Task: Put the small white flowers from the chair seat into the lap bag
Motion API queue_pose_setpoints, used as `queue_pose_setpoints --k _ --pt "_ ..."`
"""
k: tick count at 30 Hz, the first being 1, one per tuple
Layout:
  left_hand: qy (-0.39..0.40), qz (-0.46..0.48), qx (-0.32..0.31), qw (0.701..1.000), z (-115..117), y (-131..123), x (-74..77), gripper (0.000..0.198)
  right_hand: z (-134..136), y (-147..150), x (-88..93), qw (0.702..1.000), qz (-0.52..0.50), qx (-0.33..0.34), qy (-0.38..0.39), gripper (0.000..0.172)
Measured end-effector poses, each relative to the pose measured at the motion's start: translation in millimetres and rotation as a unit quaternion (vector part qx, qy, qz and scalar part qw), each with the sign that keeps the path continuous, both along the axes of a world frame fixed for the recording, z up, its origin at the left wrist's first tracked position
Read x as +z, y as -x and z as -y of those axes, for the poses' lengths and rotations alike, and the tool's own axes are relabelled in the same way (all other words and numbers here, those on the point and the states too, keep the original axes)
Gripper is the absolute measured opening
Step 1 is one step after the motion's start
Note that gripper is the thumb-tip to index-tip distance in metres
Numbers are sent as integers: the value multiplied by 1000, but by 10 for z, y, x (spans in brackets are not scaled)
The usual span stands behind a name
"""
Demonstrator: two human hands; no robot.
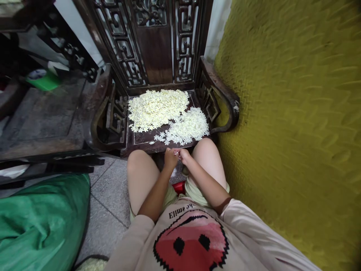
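Green fabric: slack and creased, at far left, on the floor side.
Dark wooden surface: beside the chair; bears a green object, too blurred to name.
Speckled floor: grey, with dark joints, between the fabric and the knees.
Wooden chair seat: dark, carved back behind; bare wood shows along its near left part.
Cream blossom heap: broad layer at the back of the seat, long axis crosswise; farther from both hands than the white heap.
Left hand: between the knees, by the seat's near edge; grip closed, fingertips meeting the other hand's.
Small pale item: pinched where the two grips meet; too small to identify, its long axis unreadable.
Right hand: grip closed on the same item; the nearer hand to the bulk of the white heap.
White blossom heap: forward and slightly right of the grips, on the seat's right part; long axis oblique, from near left to far right, loose blossoms trailing left.
Yellow wall: textured, close beside the chair's right arm.
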State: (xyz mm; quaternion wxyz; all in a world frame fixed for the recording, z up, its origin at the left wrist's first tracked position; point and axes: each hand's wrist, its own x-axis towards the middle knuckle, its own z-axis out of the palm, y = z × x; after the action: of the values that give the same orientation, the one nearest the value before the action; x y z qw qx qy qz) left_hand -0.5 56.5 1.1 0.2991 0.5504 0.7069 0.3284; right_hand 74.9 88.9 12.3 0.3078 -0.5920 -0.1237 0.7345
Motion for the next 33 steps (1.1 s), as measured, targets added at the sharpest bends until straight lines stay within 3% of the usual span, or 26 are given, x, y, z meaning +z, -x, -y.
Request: queue_pose_setpoints --k 5,8,13,18,21,27,33 --pt "21 -102 5 995 15 46 -55 4 31 -9 40 1000 -16 1 0 19" --pt "34 -107 -8 994 -11 45 -82 3 1 -28 34 1000 -12 2 0 13" --pt "10 13 -14 1000 -31 -8 -132 9 -38 -25 -34 1000 12 -13 -10 3" --pt "10 174 119 977 -59 -34 -137 10 -27 -37 -58 999 28 -15 -30 5" --pt "32 239 159 957 -85 -16 -140 10 -23 -54 -48 999 28 -2 -46 7" --pt "17 273 213 938 -139 23 -221 29 -26 -58 -72 984 106 36 -142 9" --pt "13 293 183 938 -156 11 -247 19 -57 -53 -139 959 162 12 -234 18"
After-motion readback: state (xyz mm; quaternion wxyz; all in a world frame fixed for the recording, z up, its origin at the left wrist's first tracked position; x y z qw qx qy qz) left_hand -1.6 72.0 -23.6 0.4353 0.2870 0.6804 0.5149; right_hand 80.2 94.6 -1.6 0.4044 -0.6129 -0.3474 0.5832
